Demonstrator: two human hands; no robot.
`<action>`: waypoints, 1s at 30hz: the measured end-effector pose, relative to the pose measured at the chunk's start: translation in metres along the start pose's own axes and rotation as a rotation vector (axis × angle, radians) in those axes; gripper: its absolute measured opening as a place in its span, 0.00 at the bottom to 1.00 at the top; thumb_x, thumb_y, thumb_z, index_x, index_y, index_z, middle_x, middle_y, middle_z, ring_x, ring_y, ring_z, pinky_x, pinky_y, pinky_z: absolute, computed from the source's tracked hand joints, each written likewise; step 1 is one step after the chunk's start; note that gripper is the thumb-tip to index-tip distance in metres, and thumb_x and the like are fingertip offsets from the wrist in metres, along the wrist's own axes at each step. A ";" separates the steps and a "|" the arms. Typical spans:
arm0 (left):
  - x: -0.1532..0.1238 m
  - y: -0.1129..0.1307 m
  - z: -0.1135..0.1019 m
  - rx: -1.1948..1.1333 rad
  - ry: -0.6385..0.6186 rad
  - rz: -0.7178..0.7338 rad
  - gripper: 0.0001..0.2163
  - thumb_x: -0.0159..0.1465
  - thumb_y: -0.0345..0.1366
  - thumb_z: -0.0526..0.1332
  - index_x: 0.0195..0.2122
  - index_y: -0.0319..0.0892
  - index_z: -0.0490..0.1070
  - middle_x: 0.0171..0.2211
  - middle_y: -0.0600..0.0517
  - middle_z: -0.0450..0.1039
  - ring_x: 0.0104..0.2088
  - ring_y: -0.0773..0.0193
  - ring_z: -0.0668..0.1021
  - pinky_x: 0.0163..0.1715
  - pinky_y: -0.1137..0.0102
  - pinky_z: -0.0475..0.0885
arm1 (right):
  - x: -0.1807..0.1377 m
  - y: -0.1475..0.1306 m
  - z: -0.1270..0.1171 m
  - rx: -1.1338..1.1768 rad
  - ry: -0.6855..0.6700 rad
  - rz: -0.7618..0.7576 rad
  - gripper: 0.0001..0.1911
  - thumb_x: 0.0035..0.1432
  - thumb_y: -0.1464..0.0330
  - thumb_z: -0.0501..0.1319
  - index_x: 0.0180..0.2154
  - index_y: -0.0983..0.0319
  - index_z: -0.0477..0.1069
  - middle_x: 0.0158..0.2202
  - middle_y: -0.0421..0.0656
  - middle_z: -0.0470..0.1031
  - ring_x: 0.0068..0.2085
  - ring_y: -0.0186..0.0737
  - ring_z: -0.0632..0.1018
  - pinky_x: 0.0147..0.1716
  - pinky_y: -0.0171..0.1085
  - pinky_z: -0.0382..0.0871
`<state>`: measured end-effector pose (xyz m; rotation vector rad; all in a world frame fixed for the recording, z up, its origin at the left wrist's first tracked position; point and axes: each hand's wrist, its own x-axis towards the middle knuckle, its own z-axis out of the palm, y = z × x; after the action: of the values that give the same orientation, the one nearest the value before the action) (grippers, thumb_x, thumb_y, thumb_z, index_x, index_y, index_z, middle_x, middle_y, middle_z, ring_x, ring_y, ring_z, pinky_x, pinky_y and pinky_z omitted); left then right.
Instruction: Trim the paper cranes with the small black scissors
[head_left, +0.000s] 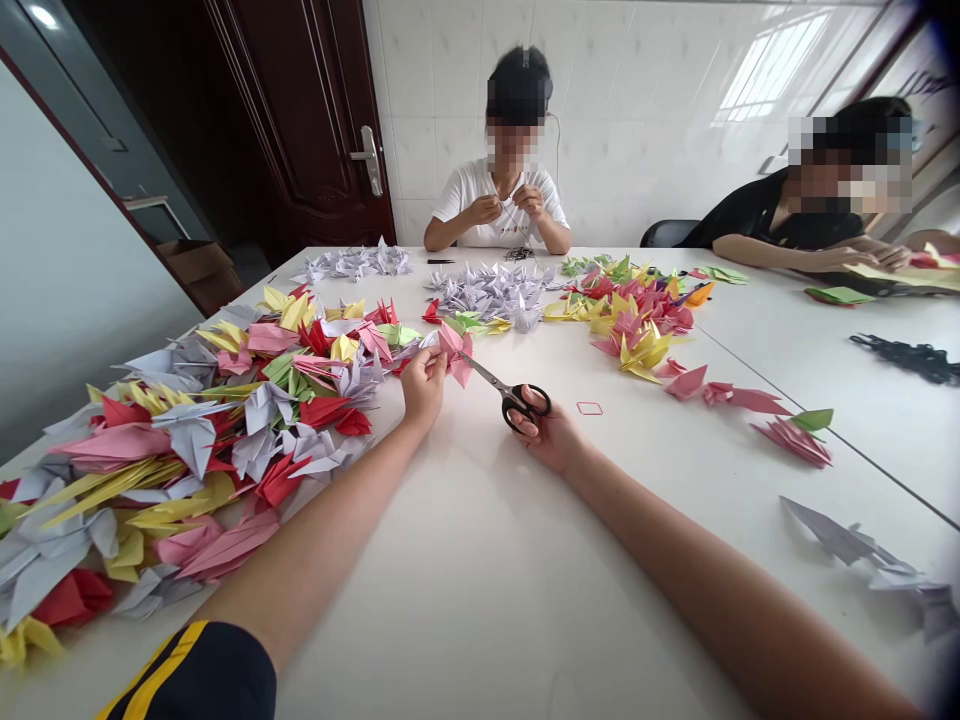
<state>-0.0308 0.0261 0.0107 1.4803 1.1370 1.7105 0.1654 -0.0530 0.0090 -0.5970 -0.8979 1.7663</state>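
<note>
My left hand (pixel 424 383) is closed around a pink folded paper crane (pixel 455 354), holding it just above the white table (pixel 480 570). My right hand (pixel 550 432) grips black-handled scissors (pixel 510 393), fingers through the loops. The blades point up and left, their tip touching the pink crane. A large heap of coloured paper cranes (pixel 195 440) lies immediately left of my left hand.
More crane piles: lilac ones (pixel 491 292) in the middle, mixed colours (pixel 637 315) further right, loose pink ones (pixel 787 435) and grey ones (pixel 862 550) at right. A small red rubber band (pixel 589 408) lies by the scissors. Two people sit across, handling paper. A dark door (pixel 315 120) stands behind.
</note>
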 end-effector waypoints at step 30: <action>-0.001 -0.002 -0.001 0.173 0.071 0.187 0.06 0.58 0.24 0.63 0.27 0.41 0.72 0.29 0.52 0.76 0.30 0.63 0.78 0.33 0.69 0.75 | -0.004 0.000 0.014 -0.119 0.136 0.014 0.22 0.45 0.56 0.74 0.25 0.62 0.65 0.21 0.39 0.71 0.17 0.26 0.63 0.12 0.28 0.46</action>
<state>-0.0313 0.0258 0.0078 1.6892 1.2437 1.8414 0.1561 -0.0609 0.0173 -0.7926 -0.9106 1.6714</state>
